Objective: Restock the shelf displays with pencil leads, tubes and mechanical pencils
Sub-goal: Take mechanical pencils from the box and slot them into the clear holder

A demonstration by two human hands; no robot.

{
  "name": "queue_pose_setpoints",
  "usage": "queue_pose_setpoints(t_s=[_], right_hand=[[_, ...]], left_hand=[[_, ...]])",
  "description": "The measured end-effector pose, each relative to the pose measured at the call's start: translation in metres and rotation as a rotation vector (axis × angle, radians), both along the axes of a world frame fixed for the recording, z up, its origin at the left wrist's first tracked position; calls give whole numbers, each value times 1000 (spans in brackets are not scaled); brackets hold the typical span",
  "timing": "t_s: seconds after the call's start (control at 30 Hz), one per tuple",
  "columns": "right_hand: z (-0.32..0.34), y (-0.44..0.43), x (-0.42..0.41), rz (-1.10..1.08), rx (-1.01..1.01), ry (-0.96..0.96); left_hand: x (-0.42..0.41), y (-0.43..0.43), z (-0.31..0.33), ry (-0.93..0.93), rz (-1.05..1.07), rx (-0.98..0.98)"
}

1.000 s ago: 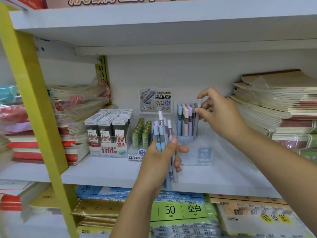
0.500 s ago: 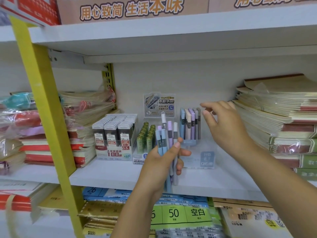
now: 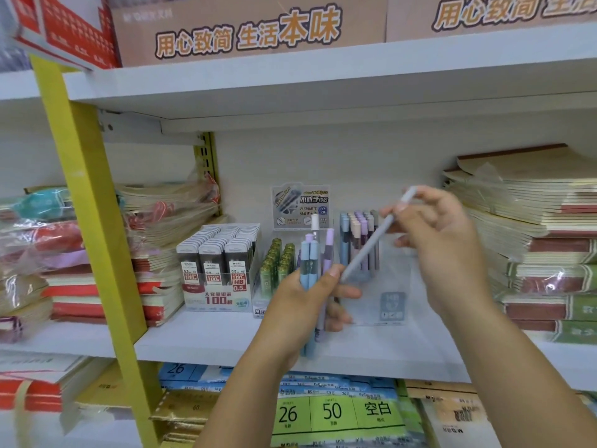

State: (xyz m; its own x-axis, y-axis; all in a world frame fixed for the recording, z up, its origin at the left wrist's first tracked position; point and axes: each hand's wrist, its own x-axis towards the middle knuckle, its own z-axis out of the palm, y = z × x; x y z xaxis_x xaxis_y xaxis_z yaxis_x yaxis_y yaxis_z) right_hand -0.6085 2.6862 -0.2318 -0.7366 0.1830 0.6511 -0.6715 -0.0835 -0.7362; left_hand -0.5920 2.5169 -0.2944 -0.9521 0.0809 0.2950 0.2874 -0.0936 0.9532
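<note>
My left hand (image 3: 307,305) grips a bundle of mechanical pencils (image 3: 310,263), blue and lilac, held upright in front of the middle shelf. My right hand (image 3: 442,234) pinches one grey mechanical pencil (image 3: 371,244) near its top; the pencil slants down-left, its lower end close to my left thumb. Behind stands a clear display box (image 3: 392,302) with several pastel pencils (image 3: 358,240) upright at its back. Left of it are green lead tubes (image 3: 277,263) and a box of black 0.5 HB lead cases (image 3: 219,257).
Stacks of notebooks (image 3: 533,234) fill the shelf's right side, and wrapped notebooks (image 3: 48,253) lie at the left behind a yellow upright post (image 3: 93,227). A white shelf board (image 3: 323,79) runs overhead. Labelled paper packs (image 3: 336,412) sit on the shelf below.
My right hand left the display box, came toward the bundle and now holds a grey pencil slanted between the two hands. The view has tilted up slightly.
</note>
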Motion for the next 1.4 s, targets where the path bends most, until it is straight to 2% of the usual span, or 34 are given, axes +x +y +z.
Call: queue_pose_setpoints(t_s=[0.07,0.13,0.33,0.67,1.07,1.23,1.4], right_hand=[[8,8,-2,-71,-18,134],[10,13,-4,-166,84,217],[-1,20,-29,-336,473,151],[-13,18,-42,-346,623,139],[-22,19,-49,-465,681,150],[-24,20,-54,-499,877,78],[-19,17,-41,-559,832,145]], left_hand=[[-4,-6,-2,-7,52,-9],[-8,-10,-6,-12,50,33],[-13,-9,-11,-9,83,5],[-14,-9,-10,-31,93,36],[-9,-7,-11,-40,1,29],[-7,-5,-8,-31,-21,17],[1,-4,-4,-12,-62,-44]])
